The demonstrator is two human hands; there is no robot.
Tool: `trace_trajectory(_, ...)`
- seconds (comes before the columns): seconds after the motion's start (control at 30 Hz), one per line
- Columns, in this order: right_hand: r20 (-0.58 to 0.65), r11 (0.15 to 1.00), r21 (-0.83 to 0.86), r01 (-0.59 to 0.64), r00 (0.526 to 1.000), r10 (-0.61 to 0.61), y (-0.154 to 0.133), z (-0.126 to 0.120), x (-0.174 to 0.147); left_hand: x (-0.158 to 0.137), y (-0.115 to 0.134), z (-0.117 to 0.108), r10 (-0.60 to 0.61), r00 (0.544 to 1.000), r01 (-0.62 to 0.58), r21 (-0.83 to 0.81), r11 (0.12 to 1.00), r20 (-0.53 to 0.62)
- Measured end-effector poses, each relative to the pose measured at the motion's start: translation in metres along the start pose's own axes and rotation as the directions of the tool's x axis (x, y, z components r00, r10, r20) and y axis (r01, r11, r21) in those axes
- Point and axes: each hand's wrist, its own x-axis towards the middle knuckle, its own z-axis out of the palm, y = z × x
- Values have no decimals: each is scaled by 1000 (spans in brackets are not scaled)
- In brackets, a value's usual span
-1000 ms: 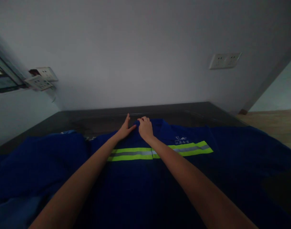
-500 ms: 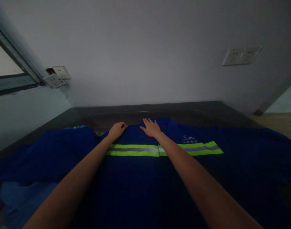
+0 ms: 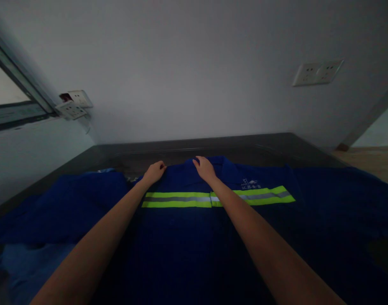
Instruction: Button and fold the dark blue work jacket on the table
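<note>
A dark blue work jacket [image 3: 177, 241] lies spread out, front up, with a yellow-green and grey reflective band [image 3: 177, 200] across its chest and a white print [image 3: 251, 183] below one shoulder. My left hand [image 3: 155, 172] is closed on its upper edge at the left shoulder, fingers curled inward. At the collar [image 3: 227, 167], my right hand [image 3: 205, 168] has its fingers bent over the cloth and the thumb alongside. The fingertips of both hands are partly hidden.
Under the jacket is a dark tabletop [image 3: 181, 146] that meets a pale wall [image 3: 194, 76]. Bunched blue cloth [image 3: 69, 199] and lighter blue cloth [image 3: 34, 262] lie at left. Wall sockets [image 3: 319, 73] are at right, and a loose socket box [image 3: 71, 111] hangs at left by a window frame.
My right hand has gone from lying flat with spread fingers to curling its fingers at the collar. My left hand stays at the shoulder edge. The view has shifted slightly.
</note>
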Motion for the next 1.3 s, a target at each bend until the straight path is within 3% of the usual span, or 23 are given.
trace_trajectory(0.23, 72, 998, -56, 43, 997, -39, -5, 4, -3, -11, 31, 4, 112, 989, -110, 23, 994, -100)
trace_trajectory(0.47, 136, 994, -110, -11, 990, 26, -6, 5, 0, -6, 73, 30, 195, 969, -198, -1, 980, -149)
trace_trajectory(0.6, 161, 994, -110, -25, 986, 43, -5, 4, 1, -7, 71, 40, 195, 966, -203, -31, 979, -169)
trace_trajectory(0.83, 50, 998, -66, -14, 999, 17, -3, -2, -4, 6, 68, 34, 148, 976, -165, -99, 981, -161)
trace_trajectory(0.9, 26, 997, -57, 47, 999, -46, -5, -4, -6, 11, 71, 32, 132, 979, -150, -111, 982, -153)
trace_trajectory(1.03, 131, 982, -68, 178, 977, -168, -6, -2, -7, 17, 76, 32, 76, 986, -96, -135, 986, -150)
trace_trajectory(1.3, 217, 983, -57, 172, 964, -156, -3, 5, -4, 13, 81, 33, 61, 968, -98, -139, 985, -245)
